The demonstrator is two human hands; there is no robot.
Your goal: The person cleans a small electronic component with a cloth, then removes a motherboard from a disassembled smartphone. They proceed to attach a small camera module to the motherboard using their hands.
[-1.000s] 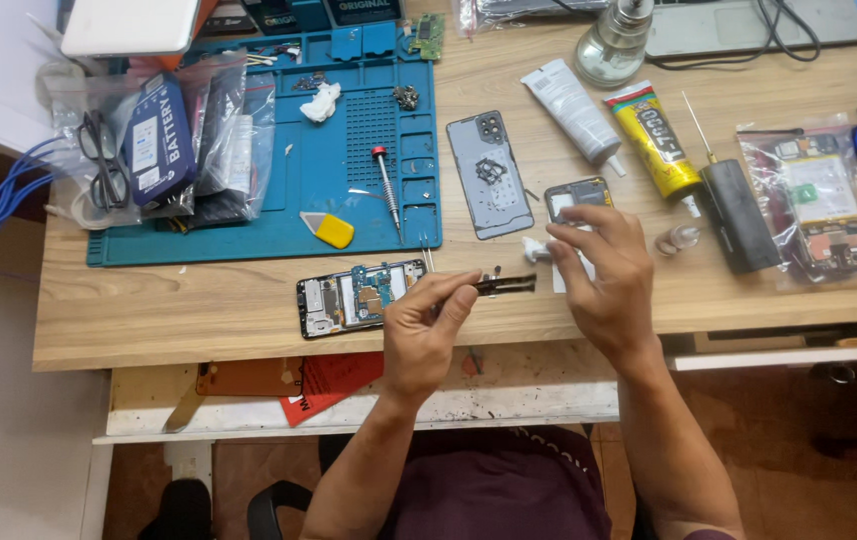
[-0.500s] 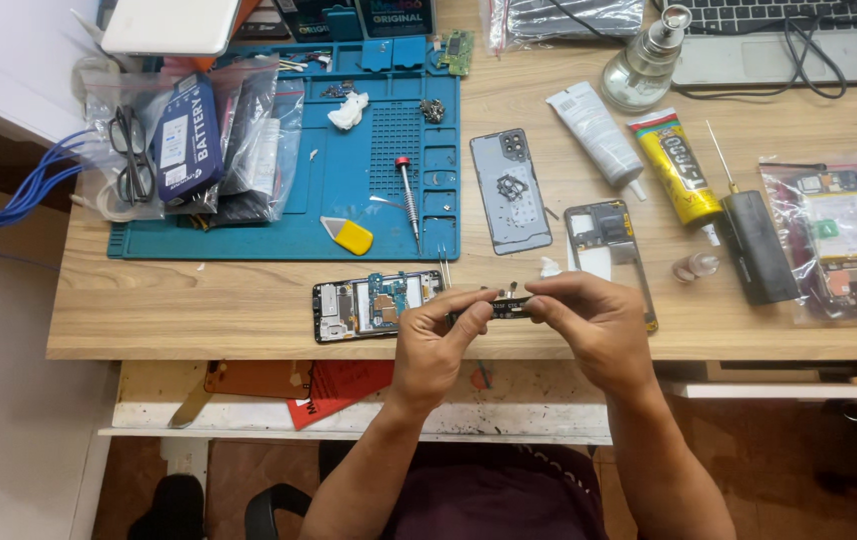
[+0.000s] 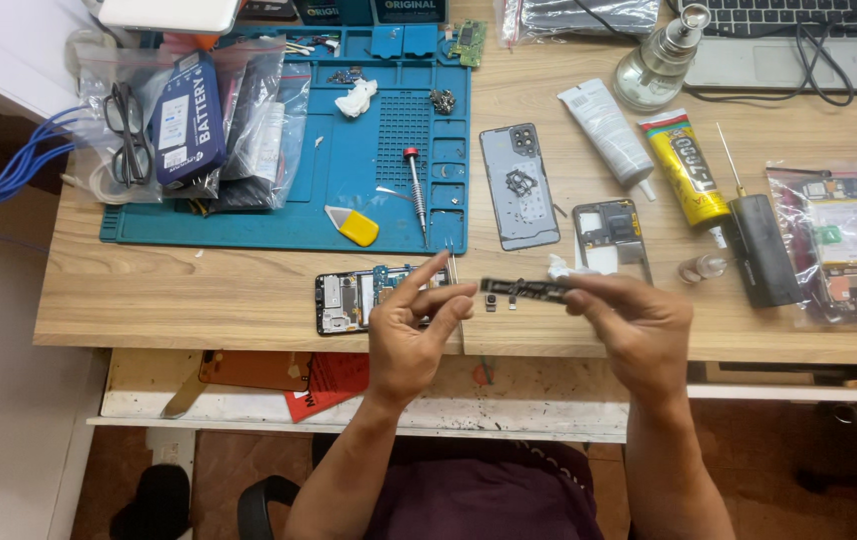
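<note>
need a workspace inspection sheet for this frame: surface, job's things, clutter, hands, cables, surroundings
Surface: wooden table with a blue repair mat at its upper left.
Job's things: narrow dark component strip; opened phone lying flat beside the hands.
Clutter: back cover, phone frame, screwdriver, yellow pick, white tube, yellow tube, glass bottle, bagged parts.
Hands: right hand pinches the strip at its right end; left hand holds tweezers, whose tips stand apart from the strip.
Cables: blue wires hang off the left edge; black cable by the laptop.
Surroundings: floor, lower shelf with red paper.
</note>
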